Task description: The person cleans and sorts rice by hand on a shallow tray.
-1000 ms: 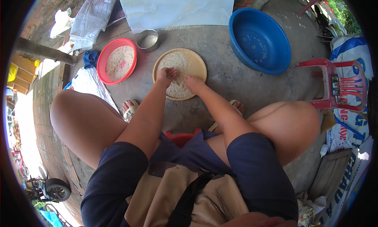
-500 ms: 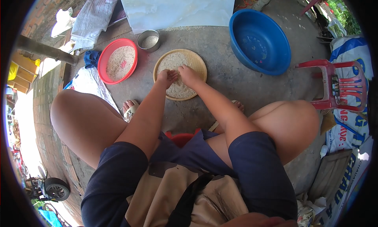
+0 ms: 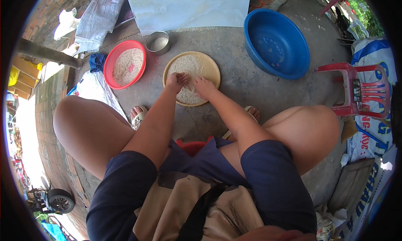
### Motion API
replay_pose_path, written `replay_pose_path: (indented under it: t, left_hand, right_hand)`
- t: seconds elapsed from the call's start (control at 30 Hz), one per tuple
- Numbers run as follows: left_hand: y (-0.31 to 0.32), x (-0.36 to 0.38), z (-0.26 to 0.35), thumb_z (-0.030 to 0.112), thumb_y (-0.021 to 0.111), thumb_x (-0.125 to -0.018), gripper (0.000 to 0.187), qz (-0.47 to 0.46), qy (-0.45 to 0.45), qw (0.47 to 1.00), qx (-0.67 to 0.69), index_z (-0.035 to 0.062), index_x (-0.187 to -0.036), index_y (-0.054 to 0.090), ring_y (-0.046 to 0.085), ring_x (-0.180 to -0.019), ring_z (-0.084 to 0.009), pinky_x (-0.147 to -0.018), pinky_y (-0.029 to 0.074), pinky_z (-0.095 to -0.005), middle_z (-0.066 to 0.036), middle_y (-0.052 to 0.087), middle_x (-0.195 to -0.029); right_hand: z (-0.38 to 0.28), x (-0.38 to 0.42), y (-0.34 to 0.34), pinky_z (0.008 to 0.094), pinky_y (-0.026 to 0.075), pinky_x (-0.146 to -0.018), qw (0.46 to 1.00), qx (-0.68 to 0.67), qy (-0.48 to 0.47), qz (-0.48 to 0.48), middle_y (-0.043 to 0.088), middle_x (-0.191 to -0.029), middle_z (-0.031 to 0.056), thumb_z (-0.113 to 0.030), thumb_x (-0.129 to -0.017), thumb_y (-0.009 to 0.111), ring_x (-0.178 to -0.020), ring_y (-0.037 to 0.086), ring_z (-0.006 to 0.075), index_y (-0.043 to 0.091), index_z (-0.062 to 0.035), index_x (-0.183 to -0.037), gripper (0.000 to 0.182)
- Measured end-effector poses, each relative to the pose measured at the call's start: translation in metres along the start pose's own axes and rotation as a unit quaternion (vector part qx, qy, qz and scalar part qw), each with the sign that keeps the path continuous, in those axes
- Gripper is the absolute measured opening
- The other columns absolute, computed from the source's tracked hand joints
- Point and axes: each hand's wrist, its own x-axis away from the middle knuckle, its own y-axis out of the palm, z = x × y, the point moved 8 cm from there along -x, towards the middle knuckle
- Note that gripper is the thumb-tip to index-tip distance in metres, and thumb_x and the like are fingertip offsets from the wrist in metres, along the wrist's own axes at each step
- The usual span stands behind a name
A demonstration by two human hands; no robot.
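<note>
Rice (image 3: 184,64): spread over a round woven bamboo tray (image 3: 213,69), which lies on the concrete floor (image 3: 234,52) in front of me, between my sandalled feet and the marbled slab (image 3: 188,8). The layer is uneven; the weave shows bare along the right side.

My right hand (image 3: 205,87): palm down at the tray's right half, fingers spread, tips at the rice. I see nothing pinched in them. My left hand (image 3: 177,80): over the tray's left half, palm turned up and inward, fingers loosely curled together. Whether grains or bits lie in that palm I cannot tell.

Change noted: half a second ago my right fingers were gathered close beside the left fingertips; now they are back nearer my side of the tray and fanned out. The left has hardly shifted. My reading: the right does the working among the grains, the left perhaps serves as a catching place; whether anything passed between them is too small to see.

Surroundings: metal bowl (image 3: 159,52) with some grain, beyond the tray to the left; red basin (image 3: 109,67) holding more grain, beside it; blue tub (image 3: 276,44) well apart, to the right
</note>
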Motion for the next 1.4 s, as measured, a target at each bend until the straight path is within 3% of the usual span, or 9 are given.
replay_pose_path:
  t: [0.13, 0.4, 0.63, 0.8, 0.87, 0.93, 1.03, 1.2, 1.4]
  left_hand:
    - [-0.004, -0.001, 0.002, 0.016, 0.036, -0.089, 0.028, 0.011, 0.004, 1.000, -0.010, -0.0024, -0.096, 0.056, 0.060, -0.077, -0.0243, -0.075, 0.052, -0.0344, -0.014, 0.061, -0.088]
    - [0.003, 0.004, -0.001, 0.015, 0.036, -0.088, 0.029, 0.024, 0.005, 1.000, -0.015, -0.0030, -0.096, 0.057, 0.059, -0.078, -0.0240, -0.075, 0.052, -0.0346, -0.014, 0.060, -0.087]
    - [0.005, 0.010, 0.000, 0.015, 0.036, -0.088, 0.027, 0.027, 0.005, 0.999, -0.022, -0.0035, -0.097, 0.054, 0.060, -0.074, -0.0251, -0.070, 0.052, -0.0341, -0.014, 0.060, -0.086]
    - [0.004, 0.002, -0.006, 0.017, 0.038, -0.089, 0.027, 0.011, -0.008, 0.999, -0.029, -0.0028, -0.096, 0.055, 0.059, -0.081, -0.0251, -0.076, 0.050, -0.0358, -0.013, 0.060, -0.087]
    - [0.005, 0.000, -0.009, 0.018, 0.039, -0.089, 0.027, 0.002, -0.013, 1.000, -0.027, -0.0026, -0.096, 0.055, 0.059, -0.084, -0.0252, -0.078, 0.049, -0.0363, -0.013, 0.060, -0.088]
    - [0.022, -0.001, -0.005, 0.020, 0.040, -0.090, 0.028, -0.107, 0.025, 0.994, 0.011, -0.0023, -0.097, 0.055, 0.058, -0.088, -0.0262, -0.082, 0.047, -0.0375, -0.013, 0.060, -0.090]
    - [0.017, -0.010, -0.005, 0.020, 0.040, -0.089, 0.027, -0.087, 0.032, 0.996, -0.001, -0.0020, -0.097, 0.055, 0.058, -0.086, -0.0270, -0.082, 0.048, -0.0388, -0.013, 0.060, -0.091]
    - [0.006, 0.008, -0.007, 0.016, 0.038, -0.089, 0.026, 0.007, -0.004, 0.999, -0.032, -0.0030, -0.095, 0.054, 0.059, -0.082, -0.0267, -0.076, 0.051, -0.0390, -0.014, 0.060, -0.089]
    - [0.000, 0.004, 0.002, 0.017, 0.034, -0.090, 0.028, 0.023, 0.020, 1.000, 0.001, -0.0027, -0.097, 0.053, 0.059, -0.084, -0.0262, -0.077, 0.052, -0.0359, -0.015, 0.059, -0.092]
  right_hand:
    - [0.003, -0.004, 0.011, 0.0418, 0.048, -0.082, 0.999, -0.027, 0.011, -0.029, 0.044, -0.115, 0.0149, -0.017, -0.076, 0.066, -0.106, 0.051, 0.0327, 0.045, -0.0008, -0.107, 0.041]
    - [0.004, -0.013, 0.021, 0.0398, 0.051, -0.077, 0.997, -0.067, 0.018, -0.016, 0.060, -0.102, 0.0184, -0.003, -0.080, 0.048, -0.092, 0.061, 0.0325, 0.060, 0.0013, -0.094, 0.019]
    - [0.005, -0.016, 0.023, 0.0421, 0.049, -0.075, 0.995, -0.059, 0.009, -0.075, 0.057, -0.097, 0.0190, -0.002, -0.078, 0.049, -0.090, 0.058, 0.0354, 0.056, 0.0010, -0.090, 0.015]
    - [-0.003, -0.023, -0.041, 0.0404, 0.050, -0.077, 0.980, -0.134, 0.043, 0.140, 0.058, -0.096, 0.0178, -0.003, -0.080, 0.049, -0.090, 0.059, 0.0329, 0.055, -0.0008, -0.095, 0.016]
    - [-0.014, -0.033, -0.052, 0.0404, 0.049, -0.078, 0.979, -0.160, 0.023, 0.124, 0.056, -0.098, 0.0169, -0.005, -0.080, 0.050, -0.092, 0.058, 0.0323, 0.054, -0.0013, -0.096, 0.017]
    - [-0.022, -0.035, -0.052, 0.0404, 0.048, -0.079, 0.977, -0.186, 0.003, 0.109, 0.054, -0.099, 0.0159, -0.007, -0.081, 0.052, -0.095, 0.056, 0.0317, 0.053, -0.0018, -0.097, 0.017]
    - [-0.024, -0.022, -0.046, 0.0403, 0.048, -0.081, 0.982, -0.117, 0.034, 0.148, 0.050, -0.106, 0.0135, -0.012, -0.079, 0.057, -0.102, 0.052, 0.0306, 0.049, -0.0042, -0.103, 0.026]
    - [-0.013, -0.001, -0.012, 0.0401, 0.047, -0.085, 0.998, -0.044, -0.015, 0.045, 0.044, -0.112, 0.0141, -0.021, -0.073, 0.068, -0.106, 0.048, 0.0317, 0.045, -0.0018, -0.106, 0.044]
    - [-0.002, -0.001, 0.011, 0.0403, 0.047, -0.085, 0.999, -0.029, -0.013, 0.002, 0.043, -0.111, 0.0156, -0.012, -0.075, 0.064, -0.106, 0.050, 0.0331, 0.046, -0.0001, -0.105, 0.037]
